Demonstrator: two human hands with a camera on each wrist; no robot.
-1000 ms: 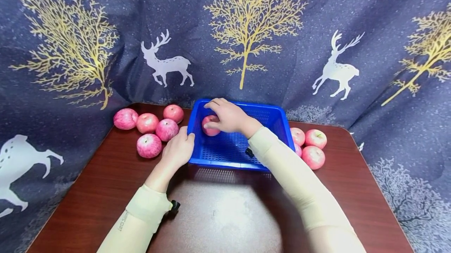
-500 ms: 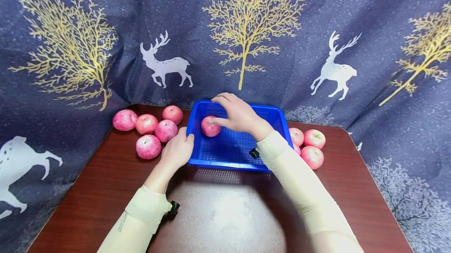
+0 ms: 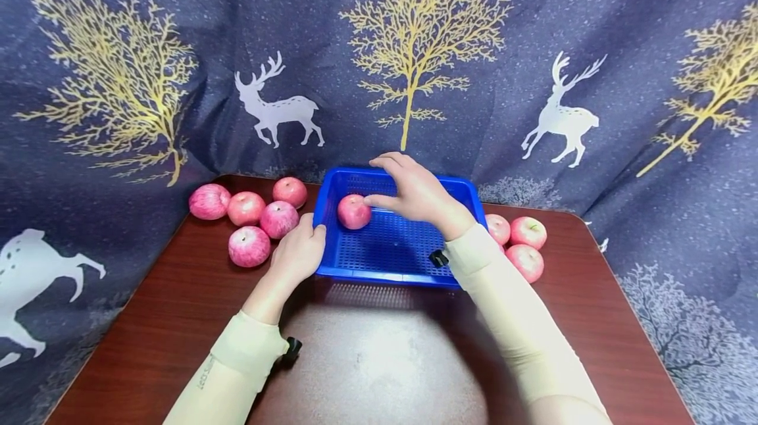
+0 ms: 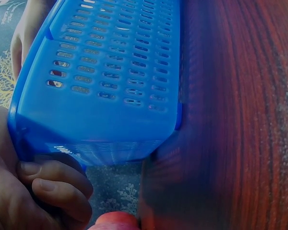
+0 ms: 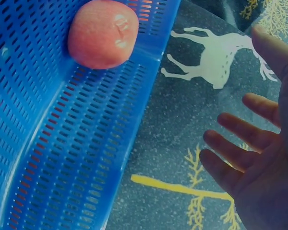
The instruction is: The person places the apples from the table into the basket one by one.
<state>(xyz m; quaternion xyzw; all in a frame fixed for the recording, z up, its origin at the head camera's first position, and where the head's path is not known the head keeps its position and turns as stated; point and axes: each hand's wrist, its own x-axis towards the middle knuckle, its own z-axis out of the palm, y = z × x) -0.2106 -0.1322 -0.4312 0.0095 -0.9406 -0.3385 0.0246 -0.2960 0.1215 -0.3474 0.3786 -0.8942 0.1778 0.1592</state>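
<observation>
A blue plastic basket [image 3: 379,276] with slotted walls stands at the back middle of the table. My left hand [image 3: 300,247] grips its left rim; in the left wrist view the curled fingers [image 4: 62,189] wrap over the rim at the corner. One red apple [image 3: 354,212] sits inside the basket near the left end. Above the basket my right hand [image 3: 417,189] is held with fingers spread and nothing in it. The right wrist view shows that hand apart from the apple [image 5: 103,34], its fingers loosely extended.
Several apples [image 3: 249,246] lie grouped on the table left of the basket. More apples [image 3: 525,263] sit against its right side, partly hidden by the right sleeve. A dark curtain [image 3: 474,37] with deer and trees hangs close behind the brown table [image 3: 160,320].
My right hand has let go of the apple in the basket and drawn away to the right and slightly up. The left hand stays on the rim.
</observation>
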